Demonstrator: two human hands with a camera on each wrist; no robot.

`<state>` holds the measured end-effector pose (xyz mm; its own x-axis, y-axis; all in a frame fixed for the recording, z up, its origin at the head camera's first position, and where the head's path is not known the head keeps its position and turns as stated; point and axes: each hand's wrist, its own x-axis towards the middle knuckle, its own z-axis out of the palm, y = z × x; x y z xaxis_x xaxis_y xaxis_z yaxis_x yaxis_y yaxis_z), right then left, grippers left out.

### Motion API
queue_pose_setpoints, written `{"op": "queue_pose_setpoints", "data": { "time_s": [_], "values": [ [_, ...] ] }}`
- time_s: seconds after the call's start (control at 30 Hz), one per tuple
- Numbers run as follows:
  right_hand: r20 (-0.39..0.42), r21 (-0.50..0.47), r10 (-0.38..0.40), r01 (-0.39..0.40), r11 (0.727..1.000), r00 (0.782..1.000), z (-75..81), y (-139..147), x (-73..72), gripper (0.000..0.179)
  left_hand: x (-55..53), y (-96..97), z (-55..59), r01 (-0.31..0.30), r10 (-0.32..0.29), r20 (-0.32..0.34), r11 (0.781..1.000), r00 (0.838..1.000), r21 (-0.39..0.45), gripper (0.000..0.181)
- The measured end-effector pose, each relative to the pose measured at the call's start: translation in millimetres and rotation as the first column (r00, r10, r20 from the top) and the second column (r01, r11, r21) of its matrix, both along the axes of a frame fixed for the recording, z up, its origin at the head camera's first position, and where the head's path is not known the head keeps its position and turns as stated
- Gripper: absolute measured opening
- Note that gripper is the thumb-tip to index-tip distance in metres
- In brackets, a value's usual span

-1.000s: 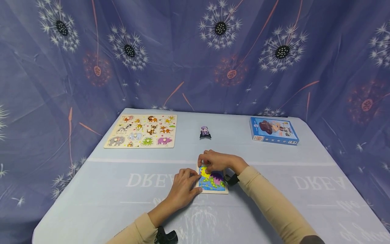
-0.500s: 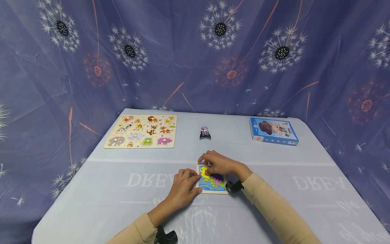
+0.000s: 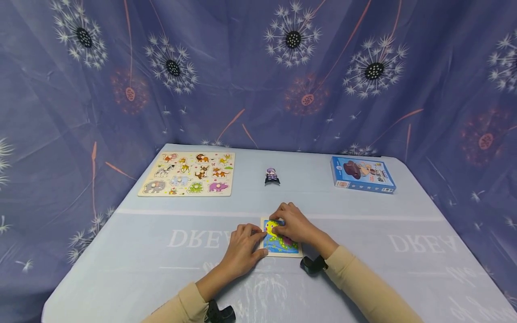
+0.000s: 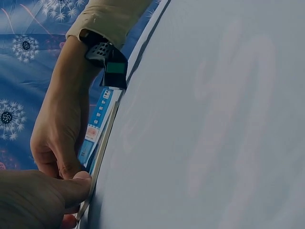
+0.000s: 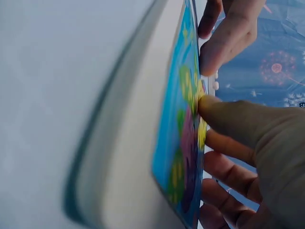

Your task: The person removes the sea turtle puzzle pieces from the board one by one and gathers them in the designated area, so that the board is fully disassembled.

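Observation:
A small jigsaw puzzle (image 3: 280, 246) with a blue picture and pale wooden frame lies between both hands. Its picture has a yellow head, green-yellow patches and a purple part. My left hand (image 3: 241, 249) rests at the left side, thumb near the lower left corner, another fingertip higher on that edge. Over the upper part, my right hand (image 3: 296, 224) holds thumb and forefinger at the yellow puzzle piece (image 3: 271, 227). In the right wrist view, yellow (image 5: 202, 131) shows between that thumb and forefinger. Much of the right side is hidden under the right hand.
At the back left lies an animal peg puzzle board (image 3: 186, 174). A small purple-haired figure (image 3: 272, 176) on a black base stands at the back middle. A blue box (image 3: 363, 174) is at the back right. A dandelion-patterned cloth (image 3: 242, 76) hangs behind the table.
My right hand has shifted a little right and toward me, its forefinger coming off the top left corner of the frame. My left hand stays in place.

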<state>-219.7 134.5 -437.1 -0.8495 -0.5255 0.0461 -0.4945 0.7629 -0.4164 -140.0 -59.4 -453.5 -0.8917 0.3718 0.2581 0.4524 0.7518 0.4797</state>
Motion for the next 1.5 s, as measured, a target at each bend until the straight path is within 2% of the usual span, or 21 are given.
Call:
{"op": "queue_pose_setpoints", "data": {
  "time_s": [0.4,0.53,0.77,1.0,1.1,1.2,1.33,1.5],
  "values": [
    [-0.016,-0.041,-0.05,0.05,0.998,0.999,-0.2,-4.4,6.8,0.027,0.2,0.2,-1.9,-0.004,0.004,-0.006,1.0,1.0,-0.002,0.041],
    [-0.068,-0.057,-0.028,0.024,0.998,0.997,-2.3,-3.3,6.7,0.027,0.3,0.3,-2.2,-0.004,0.004,-0.013,1.0,1.0,-0.004,0.041],
    [-0.157,-0.03,0.008,-0.013,0.999,0.988,-5.1,-3.3,6.7,0.028,1.0,0.1,-2.2,-0.004,0.004,-0.015,1.0,1.0,-0.006,0.042],
    [-0.258,0.02,0.029,-0.025,0.999,0.966,-7.2,-4.1,5.2,0.025,0.6,0.4,-2.3,-0.005,0.005,-0.019,1.0,1.0,-0.001,0.041],
    [-0.237,0.018,0.032,-0.029,0.999,0.971,-7.3,-4.7,4.9,0.024,0.5,0.5,-2.6,-0.003,0.003,-0.02,1.0,1.0,0.002,0.041],
    [-0.163,0.006,0.025,-0.025,1.0,0.986,-6.1,-4.6,4.3,0.026,0.6,0.4,-2.5,0.002,-0.002,-0.019,1.0,1.0,0.007,0.041],
    [-0.1,-0.002,0.023,-0.024,1.0,0.995,-3.0,-4.1,3.5,0.027,0.6,0.1,-2.0,0.003,-0.003,-0.015,1.0,1.0,0.013,0.041],
    [-0.09,0.012,0.023,-0.022,1.0,0.996,-0.3,-5.7,3.5,0.027,0.5,-0.1,-1.9,-0.002,0.002,-0.014,1.0,1.0,0.011,0.042]
  ]
}}
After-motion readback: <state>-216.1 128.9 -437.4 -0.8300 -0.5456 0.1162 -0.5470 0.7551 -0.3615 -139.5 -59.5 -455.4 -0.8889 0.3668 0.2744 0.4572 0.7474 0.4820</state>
